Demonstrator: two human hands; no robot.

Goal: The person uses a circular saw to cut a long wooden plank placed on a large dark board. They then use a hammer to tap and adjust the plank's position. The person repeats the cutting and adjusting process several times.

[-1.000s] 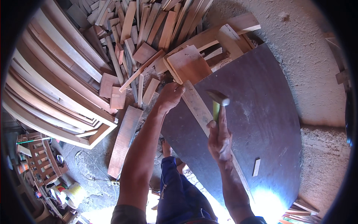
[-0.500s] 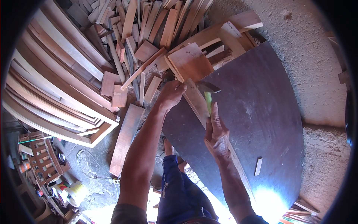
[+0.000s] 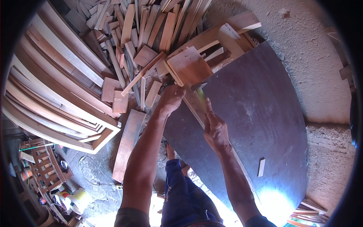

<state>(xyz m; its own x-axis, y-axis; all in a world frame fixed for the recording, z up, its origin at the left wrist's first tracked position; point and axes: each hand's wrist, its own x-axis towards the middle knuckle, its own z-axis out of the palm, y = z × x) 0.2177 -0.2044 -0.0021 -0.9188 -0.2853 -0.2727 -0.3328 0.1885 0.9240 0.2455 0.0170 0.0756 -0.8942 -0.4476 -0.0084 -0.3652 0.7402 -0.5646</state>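
Observation:
My right hand (image 3: 216, 130) is wrapped round the green handle of a hammer (image 3: 202, 96), its index finger stretched along the handle. The dark hammer head is over the far end of a long, narrow wooden strip (image 3: 195, 106), which lies along the left edge of a dark board (image 3: 261, 102). At that end my left hand (image 3: 172, 99) is closed in a pinch against the strip's left side; what its fingertips hold is too small to make out. Just beyond them sits a square reddish-brown wood piece (image 3: 190, 66).
Wood offcuts (image 3: 151, 30) are heaped at the far side. Long curved-looking frames (image 3: 64, 79) stand at the left. A plank (image 3: 128, 145) lies on the floor by my left arm. A small wood chip (image 3: 261, 167) rests on the board. A rough wall (image 3: 310, 68) borders the right.
The hammer has come left and down, its head now beside my left fingertips at the strip's end. My right hand moved slightly left with it; my left hand stays in place.

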